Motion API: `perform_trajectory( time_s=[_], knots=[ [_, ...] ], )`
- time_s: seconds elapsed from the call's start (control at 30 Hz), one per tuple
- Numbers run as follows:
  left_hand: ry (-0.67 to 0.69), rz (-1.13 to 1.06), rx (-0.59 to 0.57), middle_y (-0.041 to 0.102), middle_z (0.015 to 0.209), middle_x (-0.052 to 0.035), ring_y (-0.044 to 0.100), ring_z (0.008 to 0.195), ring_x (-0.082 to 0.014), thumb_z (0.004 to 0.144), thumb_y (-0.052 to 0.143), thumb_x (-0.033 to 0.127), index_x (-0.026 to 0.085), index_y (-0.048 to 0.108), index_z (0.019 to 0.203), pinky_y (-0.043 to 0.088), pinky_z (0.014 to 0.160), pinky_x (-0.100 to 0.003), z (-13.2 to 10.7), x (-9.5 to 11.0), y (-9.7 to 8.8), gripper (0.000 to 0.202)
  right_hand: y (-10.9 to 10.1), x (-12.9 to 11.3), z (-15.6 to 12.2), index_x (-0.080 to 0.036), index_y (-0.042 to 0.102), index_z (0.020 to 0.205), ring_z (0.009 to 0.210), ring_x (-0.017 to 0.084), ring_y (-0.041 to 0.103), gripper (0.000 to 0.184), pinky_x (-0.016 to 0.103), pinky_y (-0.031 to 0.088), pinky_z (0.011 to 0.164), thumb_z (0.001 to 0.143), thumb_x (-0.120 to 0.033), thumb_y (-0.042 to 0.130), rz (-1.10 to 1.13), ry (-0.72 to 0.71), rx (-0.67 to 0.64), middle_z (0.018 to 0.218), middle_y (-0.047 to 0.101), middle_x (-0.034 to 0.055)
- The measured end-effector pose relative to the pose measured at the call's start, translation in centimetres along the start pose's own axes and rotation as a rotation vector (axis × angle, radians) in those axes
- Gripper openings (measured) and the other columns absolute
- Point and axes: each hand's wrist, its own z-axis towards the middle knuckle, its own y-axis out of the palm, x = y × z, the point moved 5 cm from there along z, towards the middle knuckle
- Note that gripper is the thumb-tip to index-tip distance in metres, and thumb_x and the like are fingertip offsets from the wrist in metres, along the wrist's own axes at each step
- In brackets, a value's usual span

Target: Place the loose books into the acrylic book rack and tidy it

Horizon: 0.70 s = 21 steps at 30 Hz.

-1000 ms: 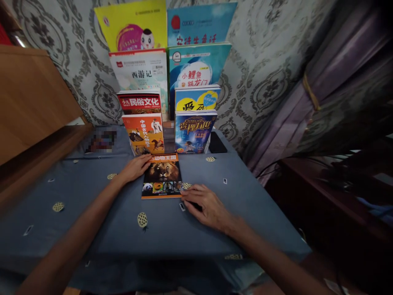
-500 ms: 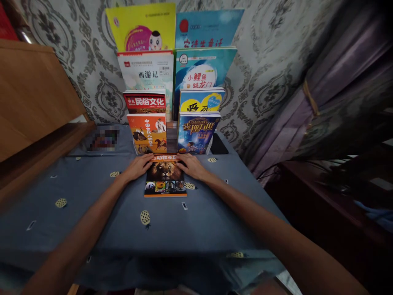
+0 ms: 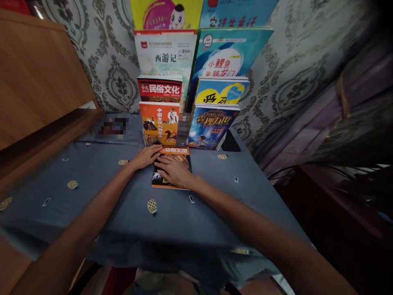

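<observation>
A lion-cover book [image 3: 183,157] lies flat on the blue tablecloth [image 3: 101,192], just in front of a tiered rack of upright books. My left hand [image 3: 148,156] rests at the book's upper left corner, fingers stretched out and touching its edge. My right hand [image 3: 174,170] lies flat on top of the cover, fingers spread, hiding most of the lion picture. Directly behind the lying book stand an orange book [image 3: 159,123] and a dark blue fantasy book [image 3: 210,126].
More upright books rise in steps behind: a red-titled one [image 3: 159,89], a yellow-blue one [image 3: 220,91], a white one [image 3: 167,53] and a teal one [image 3: 227,55]. A black phone [image 3: 231,141] lies right of the rack. A wooden headboard [image 3: 37,78] is left; curtains hang right.
My right hand moved from the table by the book's lower right corner, to its upper right edge, then onto the cover. My left hand stayed at the upper left corner. The view shifted closer.
</observation>
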Motion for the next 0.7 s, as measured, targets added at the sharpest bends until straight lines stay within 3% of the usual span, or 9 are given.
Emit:
perform_trajectory(
  time_s=[0.23, 0.4, 0.53, 0.7],
  knots=[
    [-0.011, -0.003, -0.017, 0.055, 0.146, -0.0139, 0.049, 0.137, -0.0245, 0.100, 0.037, 0.038, 0.012, 0.056, 0.137, 0.038, 0.117, -0.044, -0.1, -0.1, -0.1, 0.049, 0.0, -3.2, -3.8, -0.025, 0.065, 0.131, 0.141, 0.023, 0.045, 0.034, 0.047, 0.035, 0.115, 0.104, -0.030, 0.046, 0.118, -0.138, -0.044, 0.147, 0.056, 0.0068],
    [-0.006, 0.011, 0.000, 0.055, 0.146, -0.0138, 0.049, 0.137, -0.0230, 0.101, 0.035, 0.039, 0.013, 0.056, 0.138, 0.038, 0.117, -0.043, -0.1, -0.1, 0.1, 0.049, -0.4, -4.0, -5.9, -0.030, 0.054, 0.141, 0.147, 0.019, 0.036, 0.039, 0.047, 0.025, 0.122, 0.105, -0.034, 0.044, 0.176, -0.141, -0.113, 0.153, 0.049, 0.0024],
    [0.017, 0.005, 0.018, 0.056, 0.145, -0.0137, 0.052, 0.135, -0.0235, 0.101, 0.035, 0.040, 0.013, 0.056, 0.137, 0.038, 0.116, -0.045, -0.1, -0.5, 0.3, 0.050, -0.5, -1.3, -6.6, -0.023, 0.046, 0.148, 0.149, 0.020, 0.033, 0.051, 0.046, 0.024, 0.124, 0.104, -0.046, 0.040, 0.227, -0.064, -0.087, 0.157, 0.044, 0.0084],
    [0.018, -0.005, 0.040, 0.057, 0.144, -0.0134, 0.053, 0.133, -0.0244, 0.100, 0.036, 0.042, 0.014, 0.058, 0.136, 0.039, 0.115, -0.046, -0.1, -0.8, 0.5, 0.050, -0.5, 5.4, -5.5, -0.017, 0.042, 0.151, 0.150, 0.024, 0.029, 0.058, 0.050, 0.023, 0.123, 0.104, -0.049, 0.033, 0.157, 0.147, -0.022, 0.159, 0.038, 0.0129]
  ],
)
